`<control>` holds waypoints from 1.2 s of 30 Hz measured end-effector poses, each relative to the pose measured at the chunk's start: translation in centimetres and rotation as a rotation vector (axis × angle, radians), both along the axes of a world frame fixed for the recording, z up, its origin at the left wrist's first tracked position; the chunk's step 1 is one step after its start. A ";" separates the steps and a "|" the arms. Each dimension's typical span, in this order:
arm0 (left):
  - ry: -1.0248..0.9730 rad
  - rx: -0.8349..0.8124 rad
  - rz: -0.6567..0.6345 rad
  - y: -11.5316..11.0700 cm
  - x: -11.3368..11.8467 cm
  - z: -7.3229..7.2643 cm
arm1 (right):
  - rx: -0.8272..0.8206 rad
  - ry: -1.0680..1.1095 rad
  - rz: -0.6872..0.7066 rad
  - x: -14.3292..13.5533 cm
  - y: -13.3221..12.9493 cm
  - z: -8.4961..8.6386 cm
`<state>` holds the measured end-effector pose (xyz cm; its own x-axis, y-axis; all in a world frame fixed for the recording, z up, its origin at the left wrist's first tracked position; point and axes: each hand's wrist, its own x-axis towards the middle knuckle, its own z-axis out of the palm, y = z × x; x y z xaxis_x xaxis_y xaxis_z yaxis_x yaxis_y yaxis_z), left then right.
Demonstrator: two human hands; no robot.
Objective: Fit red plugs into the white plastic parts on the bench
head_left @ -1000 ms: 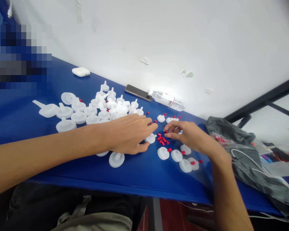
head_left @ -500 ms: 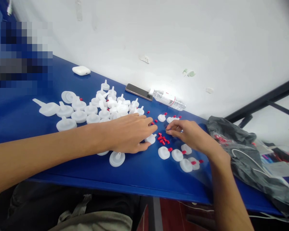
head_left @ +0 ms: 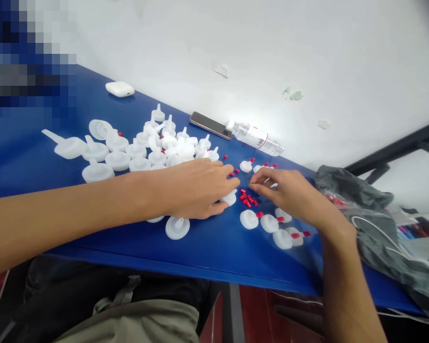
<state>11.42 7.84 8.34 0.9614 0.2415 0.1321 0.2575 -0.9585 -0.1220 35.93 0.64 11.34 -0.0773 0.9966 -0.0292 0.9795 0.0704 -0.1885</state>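
My left hand (head_left: 203,188) rests low over the blue table, its thumb and fingers closed around a white plastic piece with a short spout (head_left: 230,197). Just to the right, my right hand (head_left: 277,188) makes a pinch; whatever sits between its fingertips is too small to make out. Below those fingertips lies a small cluster of red caps (head_left: 248,198). White spouted pieces with red caps on their spouts (head_left: 249,219) lie under and beyond my right hand. On the left, a large group of uncapped white spouted pieces (head_left: 139,151) is partly hidden by my left forearm.
Against the wall lie a phone (head_left: 210,126) and a clear plastic bottle (head_left: 257,137) on its side. A white earbud case (head_left: 119,89) is at the far left. A dark plastic bag (head_left: 353,190) with a white cable covers the table's right end.
The view has shifted slightly, so the table contents sit higher and farther right. Both hands keep nearly the same pose, and the right fingertips remain pinched near the red caps.
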 end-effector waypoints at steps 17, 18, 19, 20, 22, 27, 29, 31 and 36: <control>0.023 0.015 0.008 -0.1 0.1 0.2 | -0.013 -0.021 0.005 0.1 0.1 -0.3; 0.023 0.016 0.006 -0.1 0.1 0.2 | -0.010 -0.021 0.008 0.1 0.1 -0.3; 0.022 0.017 0.003 -0.1 0.1 0.1 | -0.005 -0.024 0.012 0.1 0.1 -0.4; 0.021 0.019 0.001 -0.1 0.1 0.1 | 0.000 -0.029 0.015 0.1 0.1 -0.4; 0.019 0.021 -0.001 -0.1 0.1 0.1 | 0.011 -0.043 0.020 0.2 0.1 -0.3; 0.011 0.031 0.009 -0.1 0.0 0.1 | 0.010 -0.059 0.030 0.1 0.0 -0.2; 0.009 0.032 0.010 -0.2 0.0 0.1 | 0.014 -0.066 0.036 0.1 0.0 -0.2; 0.007 0.031 0.008 -0.2 0.0 0.1 | 0.027 -0.078 0.040 0.0 0.0 -0.2; 0.003 0.029 0.002 -0.1 0.0 0.0 | 0.042 -0.086 0.036 -0.2 -0.1 -0.1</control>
<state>11.42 7.70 8.36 0.9612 0.2397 0.1364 0.2592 -0.9541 -0.1500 35.73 0.49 11.26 -0.1124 0.9936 0.0043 0.9886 0.1123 -0.1000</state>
